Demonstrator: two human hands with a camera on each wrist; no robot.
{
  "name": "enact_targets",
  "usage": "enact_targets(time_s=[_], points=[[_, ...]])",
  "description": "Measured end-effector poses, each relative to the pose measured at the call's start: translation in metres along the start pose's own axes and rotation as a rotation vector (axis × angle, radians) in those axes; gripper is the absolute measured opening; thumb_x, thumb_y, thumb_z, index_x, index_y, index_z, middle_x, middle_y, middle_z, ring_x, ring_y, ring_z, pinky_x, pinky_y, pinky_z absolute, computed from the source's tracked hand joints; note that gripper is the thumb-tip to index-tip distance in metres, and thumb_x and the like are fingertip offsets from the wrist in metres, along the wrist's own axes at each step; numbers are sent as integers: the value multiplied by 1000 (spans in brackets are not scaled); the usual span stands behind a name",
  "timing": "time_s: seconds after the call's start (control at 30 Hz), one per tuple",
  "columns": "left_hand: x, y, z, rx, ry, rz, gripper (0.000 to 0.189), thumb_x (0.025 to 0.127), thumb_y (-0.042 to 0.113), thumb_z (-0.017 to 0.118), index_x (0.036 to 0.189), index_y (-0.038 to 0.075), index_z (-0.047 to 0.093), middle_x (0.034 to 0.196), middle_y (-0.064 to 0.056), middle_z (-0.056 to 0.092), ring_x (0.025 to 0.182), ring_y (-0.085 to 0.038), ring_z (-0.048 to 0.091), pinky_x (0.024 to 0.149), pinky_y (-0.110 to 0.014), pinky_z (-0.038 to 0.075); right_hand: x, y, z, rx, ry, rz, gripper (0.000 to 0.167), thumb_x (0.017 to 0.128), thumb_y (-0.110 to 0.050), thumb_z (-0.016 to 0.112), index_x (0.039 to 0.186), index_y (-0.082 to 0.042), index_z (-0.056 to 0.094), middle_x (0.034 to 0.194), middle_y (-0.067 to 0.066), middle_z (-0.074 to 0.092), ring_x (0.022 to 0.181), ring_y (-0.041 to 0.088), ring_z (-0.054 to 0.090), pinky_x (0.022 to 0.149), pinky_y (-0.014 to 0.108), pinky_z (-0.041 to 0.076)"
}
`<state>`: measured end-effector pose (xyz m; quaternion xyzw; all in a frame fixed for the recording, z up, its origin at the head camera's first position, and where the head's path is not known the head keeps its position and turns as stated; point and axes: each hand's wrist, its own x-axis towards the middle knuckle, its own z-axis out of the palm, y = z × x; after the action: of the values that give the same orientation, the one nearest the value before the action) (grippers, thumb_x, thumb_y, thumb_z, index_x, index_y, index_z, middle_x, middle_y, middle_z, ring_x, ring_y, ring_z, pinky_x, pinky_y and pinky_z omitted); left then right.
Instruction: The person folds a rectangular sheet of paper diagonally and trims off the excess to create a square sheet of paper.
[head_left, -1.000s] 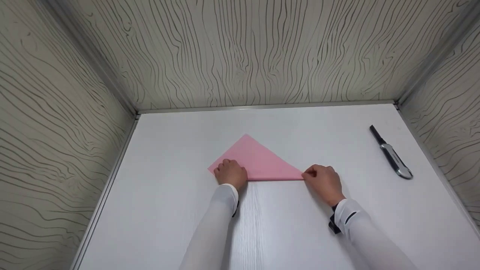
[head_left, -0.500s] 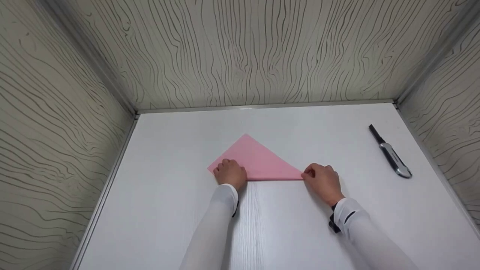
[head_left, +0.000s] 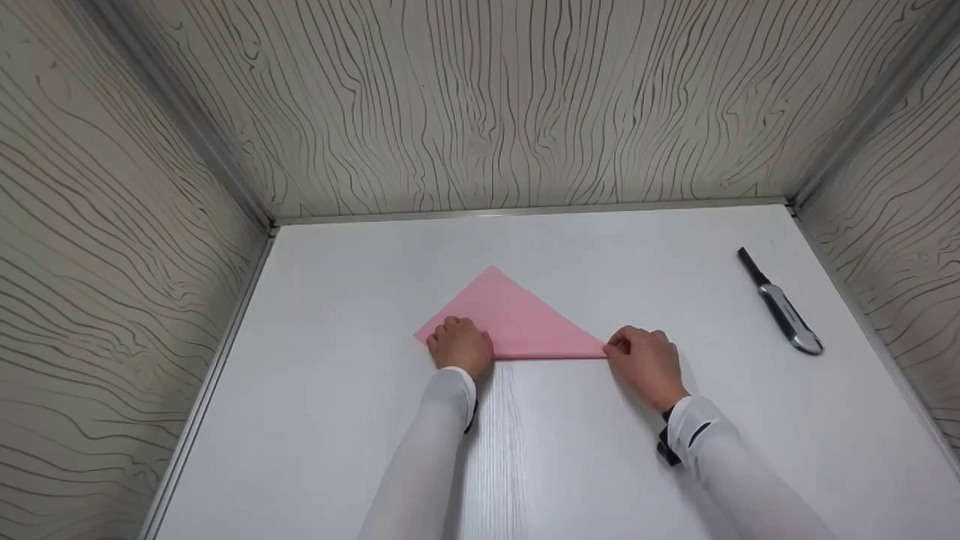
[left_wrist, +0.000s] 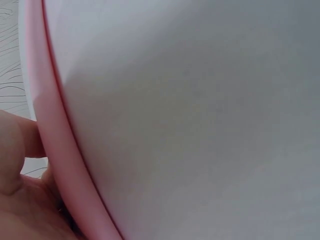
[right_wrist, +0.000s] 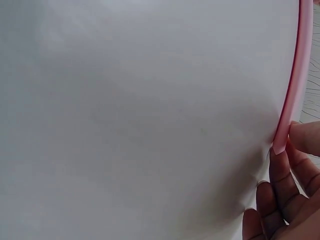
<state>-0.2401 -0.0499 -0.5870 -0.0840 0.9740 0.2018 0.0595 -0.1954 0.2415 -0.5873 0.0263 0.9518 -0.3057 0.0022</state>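
Note:
A pink sheet of paper (head_left: 517,315), folded into a triangle, lies on the white table with its peak pointing away from me and its rounded fold facing me. My left hand (head_left: 460,348) rests on the left part of the sheet, fingers bent and pressing down, hiding that end of the fold. In the left wrist view its thumb (left_wrist: 30,140) lies against the paper's pink edge (left_wrist: 65,150). At the other end, my right hand (head_left: 646,366) pinches the sharp right corner between thumb and fingertips. The right wrist view shows that pinched tip (right_wrist: 281,142) close up.
A black-and-silver tool, resembling a utility knife (head_left: 781,304), lies at the right of the white table (head_left: 337,285). Wood-grain panels (head_left: 480,105) with grey metal edging stand at the back and both sides. Black straps (head_left: 667,442) show at the wrists.
Both hands keep their places on the paper. The whole view shifts up by a few pixels; the folded sheet otherwise stays as it was.

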Motion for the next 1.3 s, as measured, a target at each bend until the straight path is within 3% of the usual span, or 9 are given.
enact_targets(time_s=[1.3], points=[[-1,-2,0,38,8,30,35,103,31,58,112,-2,66,109,-15,58,104,-35,53,95,-51,39,-4,1,2,-25,46,-50,12,96,-23,71,100,-12,75,81,-1,65,89,29,52,77,45,38]])
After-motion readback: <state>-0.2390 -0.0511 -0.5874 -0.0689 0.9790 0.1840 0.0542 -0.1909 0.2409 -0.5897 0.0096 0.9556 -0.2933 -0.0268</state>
